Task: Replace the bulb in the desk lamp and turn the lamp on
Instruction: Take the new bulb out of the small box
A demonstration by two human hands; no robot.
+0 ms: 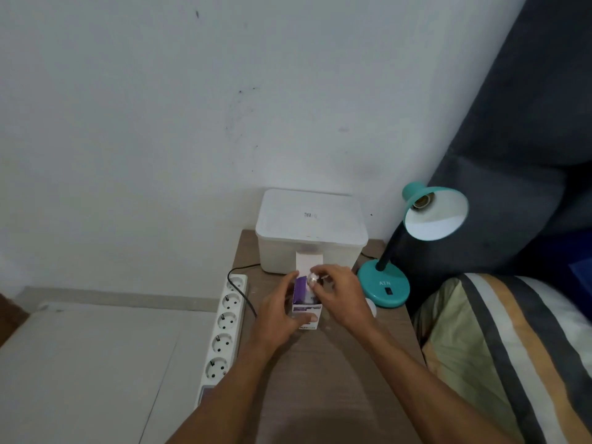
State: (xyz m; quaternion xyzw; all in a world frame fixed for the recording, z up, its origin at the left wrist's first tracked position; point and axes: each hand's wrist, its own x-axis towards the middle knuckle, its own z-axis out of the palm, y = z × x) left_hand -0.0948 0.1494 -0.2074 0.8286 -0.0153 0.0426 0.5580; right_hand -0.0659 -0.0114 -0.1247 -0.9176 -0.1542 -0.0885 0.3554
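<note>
A teal desk lamp (pixel 384 288) stands at the table's back right, its shade (pixel 437 216) tilted toward me with the socket showing and no bulb in it. My left hand (pixel 277 310) grips a small white and purple bulb box (pixel 306 307) with its top flap open. My right hand (pixel 336 291) pinches the metal base of a bulb (pixel 312 279) at the box's open top; the rest of the bulb is hidden inside. A white rounded object (pixel 371 307), partly hidden behind my right wrist, lies by the lamp base.
A white lidded plastic container (pixel 310 229) sits at the back of the small wooden table (pixel 320 379). A white power strip (pixel 226 328) runs along the table's left edge with a black cord plugged in. A striped pillow (pixel 499 347) and dark sofa lie right.
</note>
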